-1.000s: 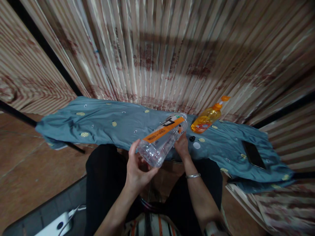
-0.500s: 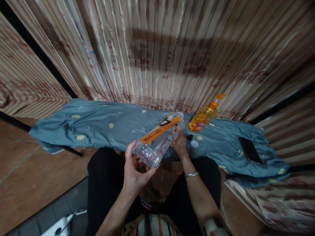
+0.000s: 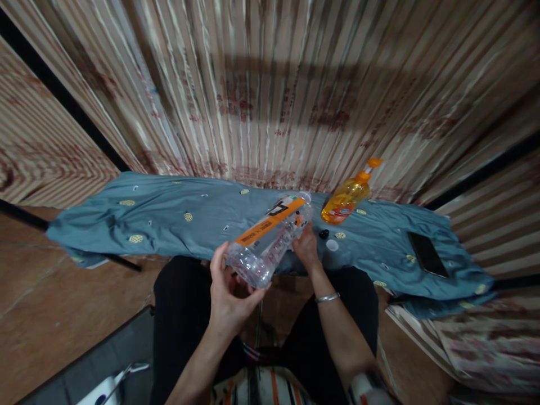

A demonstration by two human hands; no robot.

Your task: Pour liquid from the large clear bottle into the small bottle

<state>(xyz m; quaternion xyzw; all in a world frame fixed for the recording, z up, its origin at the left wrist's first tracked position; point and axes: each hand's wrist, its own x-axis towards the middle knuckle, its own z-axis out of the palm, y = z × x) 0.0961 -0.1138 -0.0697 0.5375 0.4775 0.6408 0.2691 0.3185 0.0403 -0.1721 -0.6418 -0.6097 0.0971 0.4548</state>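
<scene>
A large clear plastic bottle [image 3: 270, 236] with an orange and grey label is held tilted above my knees, its base toward me. Around the base end curls my left hand [image 3: 232, 292], thumb on one side and fingers on the other. My right hand [image 3: 306, 247] grips the bottle's far end from the right; its fingertips are partly hidden behind the plastic. Just right of that hand lie a small black cap-like piece [image 3: 324, 234] and a white round disc [image 3: 332, 245]. Beyond them stands a pump bottle [image 3: 346, 199] of orange liquid.
A blue-green cloth [image 3: 160, 214] with yellow prints covers the narrow table before me. On its right side lies a dark phone [image 3: 427, 254]. Striped curtains [image 3: 270, 84] hang behind, with black frame bars [image 3: 71, 95] at the sides. A white object [image 3: 101, 391] sits at lower left.
The bottle and both hands keep nearly the same pose. The whole view has shifted very slightly; nothing has been let go or picked up.
</scene>
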